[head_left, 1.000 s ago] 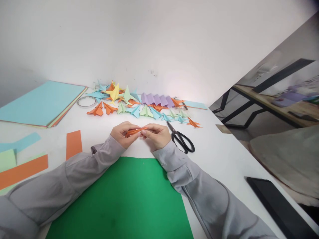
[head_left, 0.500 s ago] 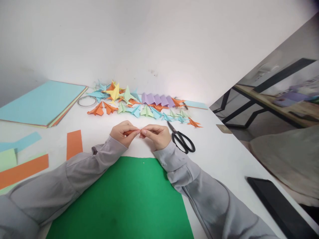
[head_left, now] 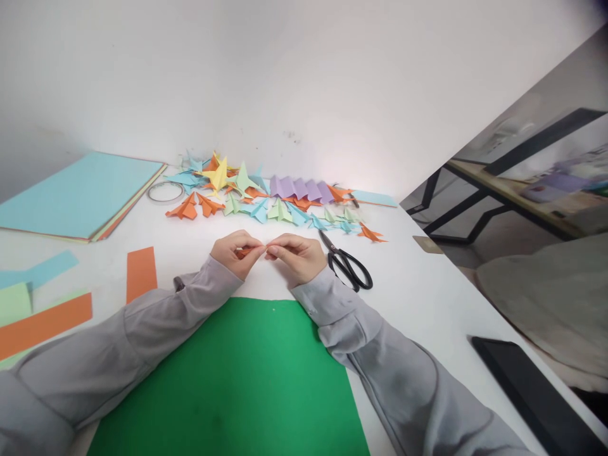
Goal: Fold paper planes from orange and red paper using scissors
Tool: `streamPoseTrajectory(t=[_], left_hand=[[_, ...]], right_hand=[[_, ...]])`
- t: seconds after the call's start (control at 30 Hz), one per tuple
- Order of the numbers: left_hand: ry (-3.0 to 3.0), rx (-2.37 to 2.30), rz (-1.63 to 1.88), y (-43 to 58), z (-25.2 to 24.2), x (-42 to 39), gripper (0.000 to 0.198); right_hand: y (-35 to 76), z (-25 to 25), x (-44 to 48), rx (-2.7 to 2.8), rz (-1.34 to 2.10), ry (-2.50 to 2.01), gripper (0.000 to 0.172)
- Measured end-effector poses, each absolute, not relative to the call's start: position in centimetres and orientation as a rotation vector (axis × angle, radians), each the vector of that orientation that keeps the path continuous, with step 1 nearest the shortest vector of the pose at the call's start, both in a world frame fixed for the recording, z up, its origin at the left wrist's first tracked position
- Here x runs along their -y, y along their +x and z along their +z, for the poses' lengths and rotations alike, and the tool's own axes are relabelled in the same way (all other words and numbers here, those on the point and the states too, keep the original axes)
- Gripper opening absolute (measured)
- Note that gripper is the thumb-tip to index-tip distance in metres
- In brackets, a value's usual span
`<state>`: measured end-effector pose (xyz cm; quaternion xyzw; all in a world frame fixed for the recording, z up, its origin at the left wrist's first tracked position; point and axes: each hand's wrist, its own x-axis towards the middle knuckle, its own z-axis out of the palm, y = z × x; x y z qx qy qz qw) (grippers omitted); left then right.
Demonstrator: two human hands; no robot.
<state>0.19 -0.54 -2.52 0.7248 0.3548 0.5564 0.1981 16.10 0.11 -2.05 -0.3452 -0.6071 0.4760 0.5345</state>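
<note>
My left hand pinches a small piece of folded orange paper, most of it hidden behind the fingers. Thumb and forefinger of my right hand are pressed together at the left fingertips, closed on the same paper as far as I can see. Both hands hover just beyond the far edge of a green sheet. Black-handled scissors lie right beside my right hand. Behind the hands spreads a row of small folded paper figures in orange, blue, green and yellow.
A purple pleated paper strip stands among the figures by the wall. At left are a stack of coloured sheets, a tape roll, orange strips and a blue strip. A black tablet-like device lies at right.
The fingertips of both hands have shifted very slightly at the orange paper. Everything else on the table looks the same.
</note>
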Motion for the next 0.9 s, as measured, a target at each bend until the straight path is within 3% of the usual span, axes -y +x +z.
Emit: streamPoseTrajectory(t=[0.13, 0.37, 0.7, 0.9], left_hand=[[2.095, -0.988, 1.586, 0.1, -2.48, 0.54, 0.009], [2.223, -0.961, 1.608, 0.02, -2.31, 0.51, 0.009], [2.339, -0.972, 1.586, -0.14, -2.31, 0.53, 0.011], [2.381, -0.979, 1.555, -0.21, -2.22, 0.63, 0.012]], right_hand=[[16.23, -2.07, -0.15, 1.429, 1.153, -0.826, 0.027], [16.54, -2.5, -0.27, 1.534, 1.083, -0.778, 0.015], [17.03, -2.5, -0.49, 1.985, 0.389, -0.73, 0.015], [16.98, -2.67, -0.44, 2.049, 0.263, -0.71, 0.018]])
